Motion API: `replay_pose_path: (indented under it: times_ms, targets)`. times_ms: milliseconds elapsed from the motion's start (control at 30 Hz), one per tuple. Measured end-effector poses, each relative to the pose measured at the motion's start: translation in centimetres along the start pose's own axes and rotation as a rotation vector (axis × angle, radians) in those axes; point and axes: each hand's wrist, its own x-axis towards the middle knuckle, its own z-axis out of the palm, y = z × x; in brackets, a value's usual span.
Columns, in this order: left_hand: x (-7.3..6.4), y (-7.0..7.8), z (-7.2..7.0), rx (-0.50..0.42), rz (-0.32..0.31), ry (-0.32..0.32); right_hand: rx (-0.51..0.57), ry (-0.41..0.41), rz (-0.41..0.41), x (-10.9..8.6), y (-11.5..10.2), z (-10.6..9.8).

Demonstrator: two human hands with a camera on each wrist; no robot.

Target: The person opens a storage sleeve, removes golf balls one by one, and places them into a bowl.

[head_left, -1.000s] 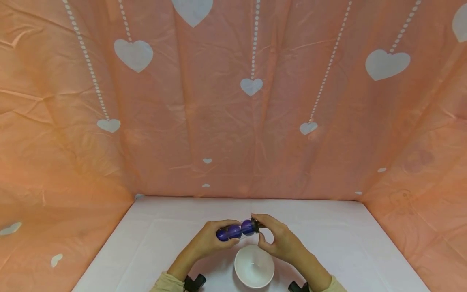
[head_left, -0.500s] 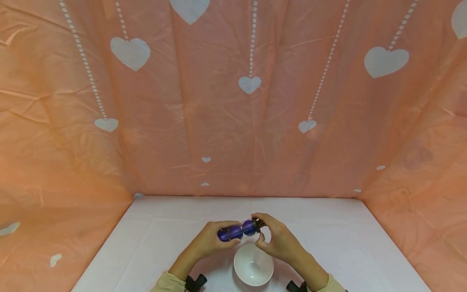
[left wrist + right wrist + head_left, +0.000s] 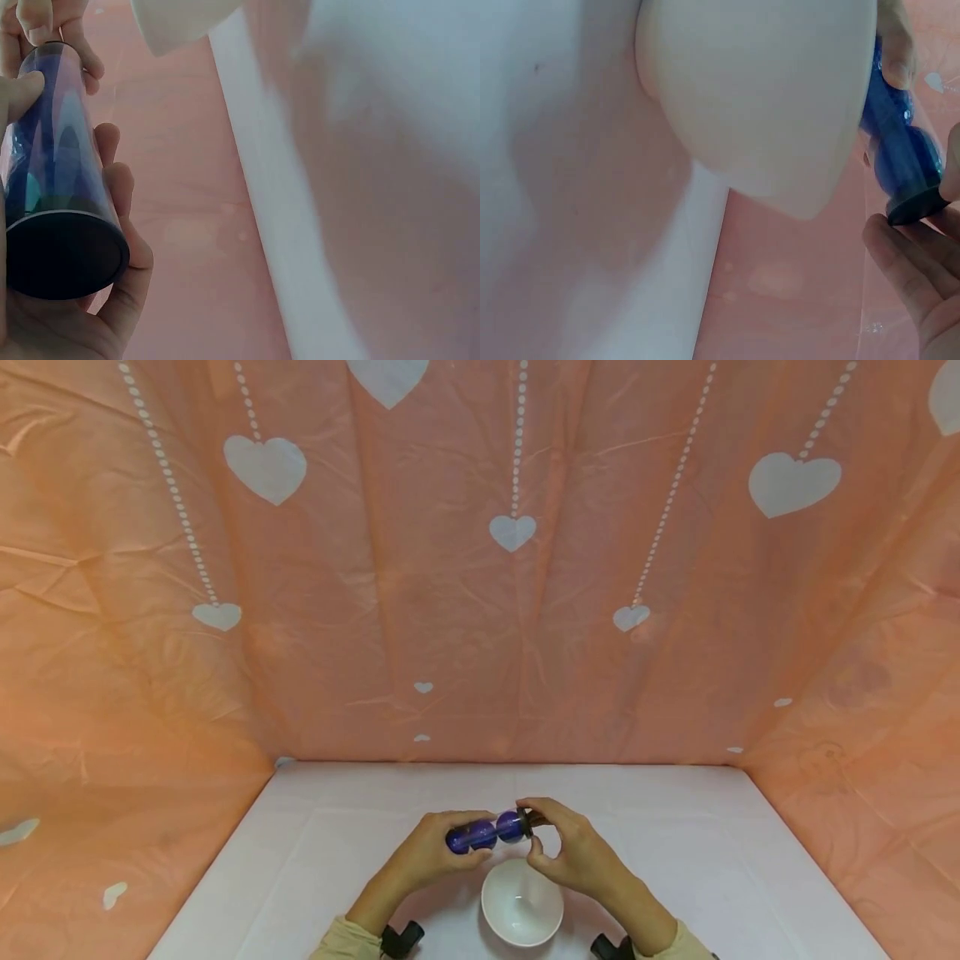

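Note:
A clear tube (image 3: 489,834) with several blue-purple balls inside is held nearly level above the table in the head view. My left hand (image 3: 435,853) grips its left part, fingers behind and thumb in front. At the other end, my right hand (image 3: 581,853) pinches the dark cap (image 3: 524,822) between thumb and fingers. The left wrist view shows the tube's broad black end (image 3: 67,255) resting near the left palm. Thumb and fingertips meet the small dark cap (image 3: 917,205) in the right wrist view. Below both hands stands a white bowl (image 3: 522,906).
The bowl stands on a white-covered table (image 3: 360,810). An orange-pink curtain (image 3: 450,610) with white hearts hangs behind and along both sides. Dark wrist camera mounts (image 3: 401,939) sit near the sleeves at the lower edge.
The head view has shifted slightly. Both hands keep their hold on the tube and cap, and the balls inside look a little differently spaced.

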Motion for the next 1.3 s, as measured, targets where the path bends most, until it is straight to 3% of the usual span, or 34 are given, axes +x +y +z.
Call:
replay_pose_path:
  times_ms: [167,433,667,933,1133,1300]
  targets:
    - [0.1,0.0,0.0,0.036,0.017,0.014,0.046,0.007,0.017,0.0,0.1,0.0]
    - [0.0,0.0,0.1,0.091,0.056,0.052,0.126,-0.001,0.156,0.0,-0.4,0.1]
    - [-0.1,0.2,0.4,0.120,0.067,0.049,0.111,0.003,0.246,0.0,-1.1,0.1]
    - [0.0,0.2,0.5,0.104,0.070,0.047,0.091,-0.031,0.273,0.2,-1.3,0.0]
    - [-0.1,-0.2,0.0,0.082,0.050,0.035,0.263,-0.114,0.291,0.1,-0.3,-0.9]
    - [-0.1,-0.5,-0.3,0.050,0.081,0.016,0.466,-0.184,0.326,0.1,1.2,-1.6]
